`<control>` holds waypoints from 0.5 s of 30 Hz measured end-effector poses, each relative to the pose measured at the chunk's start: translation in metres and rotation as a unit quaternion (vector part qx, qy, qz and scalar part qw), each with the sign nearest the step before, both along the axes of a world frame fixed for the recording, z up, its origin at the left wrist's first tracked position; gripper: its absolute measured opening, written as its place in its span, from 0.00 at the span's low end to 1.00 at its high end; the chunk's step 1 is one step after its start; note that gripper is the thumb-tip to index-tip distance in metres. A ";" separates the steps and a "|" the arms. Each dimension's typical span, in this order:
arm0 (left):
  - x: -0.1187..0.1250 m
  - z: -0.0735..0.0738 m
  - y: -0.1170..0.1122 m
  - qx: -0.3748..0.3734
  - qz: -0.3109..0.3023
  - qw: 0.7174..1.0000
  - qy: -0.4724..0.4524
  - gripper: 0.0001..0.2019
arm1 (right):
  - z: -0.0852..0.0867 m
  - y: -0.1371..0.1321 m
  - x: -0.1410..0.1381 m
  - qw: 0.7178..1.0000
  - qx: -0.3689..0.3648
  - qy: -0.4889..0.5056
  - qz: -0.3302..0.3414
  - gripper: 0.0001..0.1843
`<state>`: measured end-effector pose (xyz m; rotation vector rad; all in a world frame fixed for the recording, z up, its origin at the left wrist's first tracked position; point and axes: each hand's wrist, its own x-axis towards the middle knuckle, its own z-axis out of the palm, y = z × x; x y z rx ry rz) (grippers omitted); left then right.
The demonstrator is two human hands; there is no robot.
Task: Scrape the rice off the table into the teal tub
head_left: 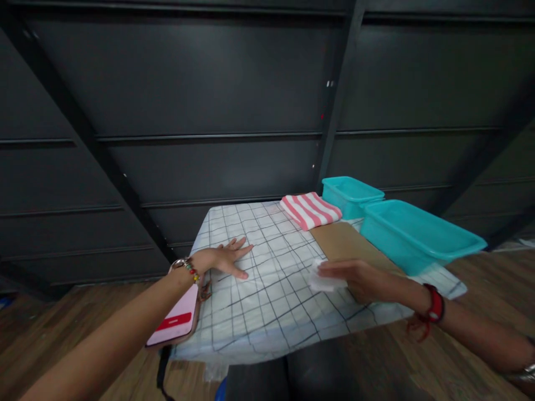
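Note:
My left hand (228, 257) lies flat on the white checked tablecloth (267, 301), fingers spread, with nothing in it. On the right side of the table, my right hand (355, 275) is closed around a crumpled white wipe (325, 279), slightly blurred by motion. Whether it is paper or cloth I cannot tell. The wipe is low over the tablecloth or on it. Just beyond my right hand lies a flat brown board (349, 242). Under my left wrist, a phone (178, 317) with a pink screen and a red bar sits at the table's left edge.
A folded pink-and-white striped towel (311, 210) rests at the back of the table. Beside it stand a smaller turquoise basket (351, 192) and a larger turquoise basket (422, 236) along the right edge. A dark panelled wall (217, 83) rises behind. A black strap (163, 370) hangs below the phone.

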<state>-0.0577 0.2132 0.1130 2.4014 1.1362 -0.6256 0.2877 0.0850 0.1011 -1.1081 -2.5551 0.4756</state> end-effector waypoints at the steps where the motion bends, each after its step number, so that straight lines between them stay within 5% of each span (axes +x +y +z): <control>1: 0.003 0.003 0.001 0.004 -0.004 1.000 -0.004 0.54 | 0.005 0.007 -0.002 0.998 0.017 0.036 -0.045 0.25; 4: 0.019 0.010 0.005 0.025 -0.016 0.999 -0.026 0.53 | 0.023 0.029 0.001 0.980 0.043 0.109 -0.159 0.23; 8: 0.047 0.016 0.012 0.059 -0.032 0.997 -0.047 0.49 | 0.035 0.046 0.019 0.967 -0.009 0.129 -0.221 0.33; 15: 0.087 0.011 0.020 0.090 -0.058 0.993 -0.050 0.46 | 0.006 0.061 0.040 0.951 0.023 0.002 -0.307 0.36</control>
